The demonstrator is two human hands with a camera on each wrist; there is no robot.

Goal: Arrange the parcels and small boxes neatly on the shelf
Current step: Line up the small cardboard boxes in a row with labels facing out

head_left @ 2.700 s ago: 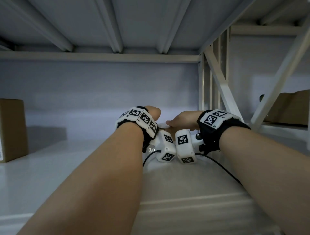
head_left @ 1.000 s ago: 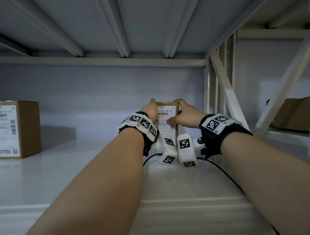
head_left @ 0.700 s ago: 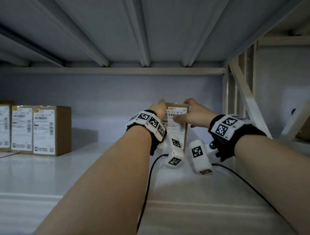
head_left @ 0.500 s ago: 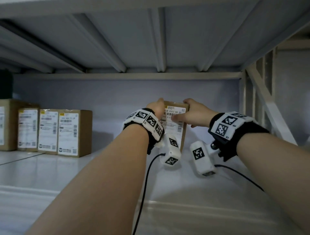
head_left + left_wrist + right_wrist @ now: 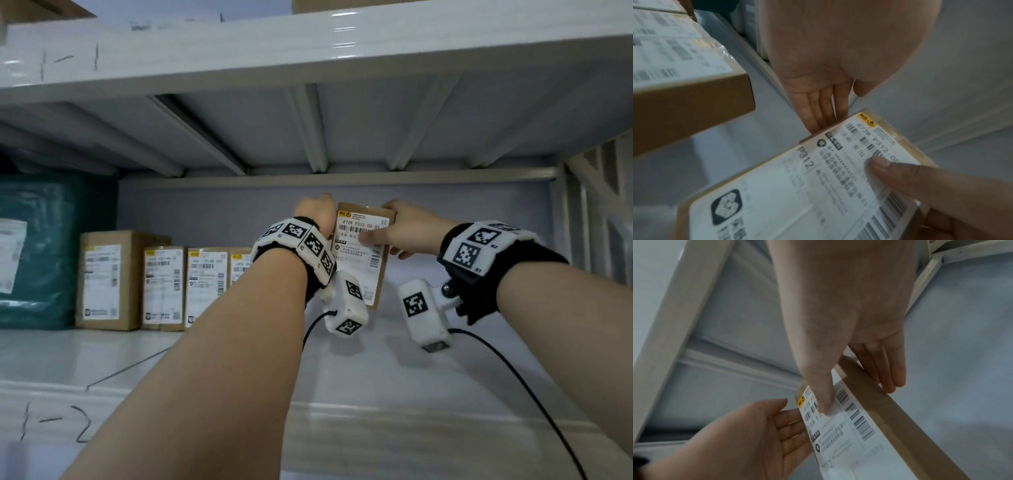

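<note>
A small brown cardboard box (image 5: 360,270) with a white shipping label hangs upright and slightly tilted just above the white shelf (image 5: 376,377). My left hand (image 5: 313,214) presses straight fingers against its left side (image 5: 818,116). My right hand (image 5: 407,229) pinches its top right corner, with the thumb (image 5: 900,175) on the label and the fingers (image 5: 890,369) along the far side. The right wrist view shows the box (image 5: 869,426) between both hands. A row of labelled brown boxes (image 5: 154,284) stands to the left on the same shelf.
A teal plastic parcel (image 5: 41,250) sits at the far left beside the row. The upper shelf (image 5: 308,44) hangs close overhead, with ribs underneath. A metal frame brace (image 5: 599,205) closes the right end. In the left wrist view, the nearest brown box (image 5: 684,97) lies close to my left hand.
The box went from lying under my hands to upright, then moved left with both hands. The view swung left and pulled back, bringing the row of boxes and teal parcel into sight.
</note>
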